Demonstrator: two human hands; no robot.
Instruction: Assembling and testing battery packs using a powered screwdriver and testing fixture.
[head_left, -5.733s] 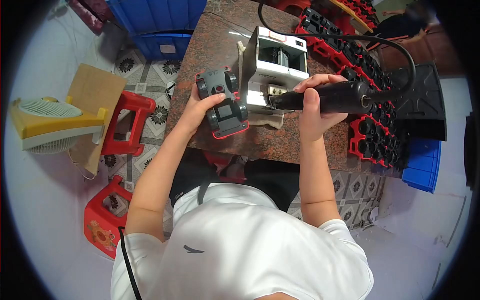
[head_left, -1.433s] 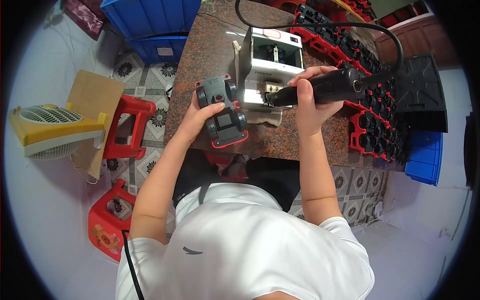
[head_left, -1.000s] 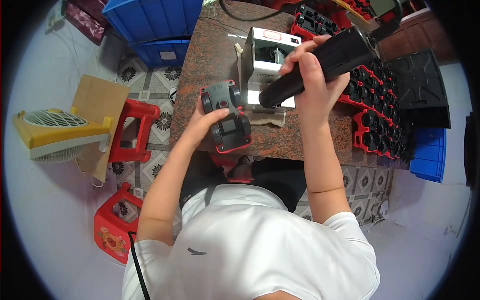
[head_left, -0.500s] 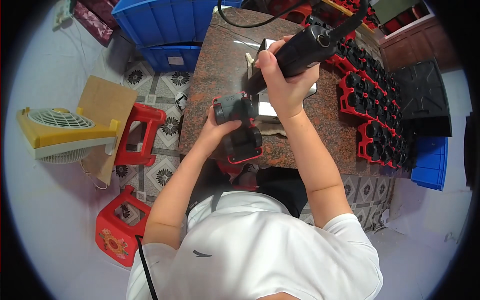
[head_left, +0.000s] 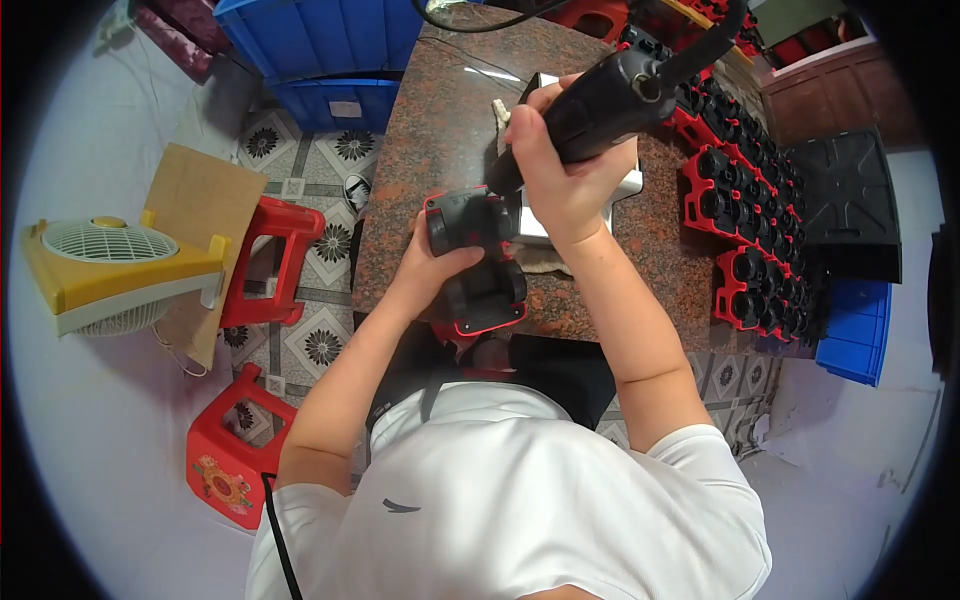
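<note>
My right hand [head_left: 575, 185] is wrapped round a black corded electric screwdriver [head_left: 610, 105], its thumb up along the body. The tool slants down to the left, and its nose is at the top right corner of a black and red plastic housing [head_left: 490, 295]; whether the tip touches a screw I cannot tell. My left hand [head_left: 430, 275] grips that housing from the left, thumb across its middle, at the near left part of the table. Beyond it, partly hidden by my right hand, is a white box-like thing [head_left: 535, 225] lying on a pale cloth [head_left: 545, 262].
Rows of black and red housings [head_left: 750, 200] stand along the right of the speckled stone table [head_left: 440, 110]. Blue crates [head_left: 320, 45] are at the far left, another blue crate [head_left: 858, 325] at the right. Red stools [head_left: 235, 450] and a yellow fan [head_left: 120, 265] stand left.
The screwdriver and my right hand have shifted very slightly, with the nose still at the housing's corner. My left hand keeps its grip; the whole view has moved a little.
</note>
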